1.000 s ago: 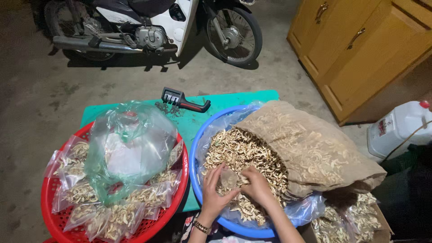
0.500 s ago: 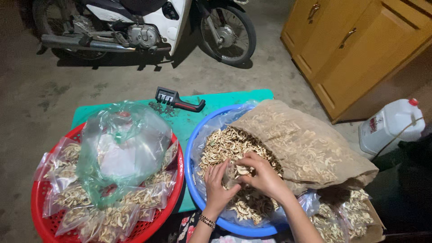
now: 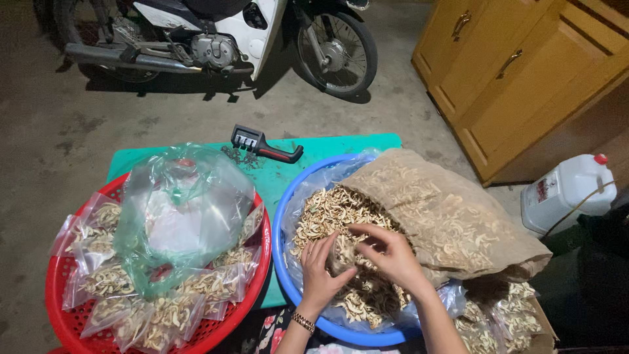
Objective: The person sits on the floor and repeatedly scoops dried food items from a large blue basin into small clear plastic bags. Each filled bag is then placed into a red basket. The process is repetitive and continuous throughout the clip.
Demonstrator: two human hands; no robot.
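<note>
A blue basin (image 3: 283, 262) lined with clear plastic holds a heap of pale dried slices (image 3: 331, 210). Over this heap my left hand (image 3: 321, 272) cups a small clear bag (image 3: 341, 252) partly filled with the slices. My right hand (image 3: 386, 252) reaches across the bag's top, fingers curled on slices at its mouth. A big brownish sack (image 3: 452, 219) of the same slices lies tipped over the basin's right side. A bracelet (image 3: 303, 322) is on my left wrist.
A red basket (image 3: 62, 318) at left holds several filled small bags (image 3: 196, 288) under a large crumpled clear bag (image 3: 180, 213). A black-and-red hand tool (image 3: 265, 145) lies on the green table (image 3: 321, 145). Behind stand a motorbike (image 3: 216, 39), a wooden cabinet (image 3: 524, 72) and a white jug (image 3: 567, 190).
Both hands have come together over the heap. The right hand moved left onto the small bag that the left hand holds.
</note>
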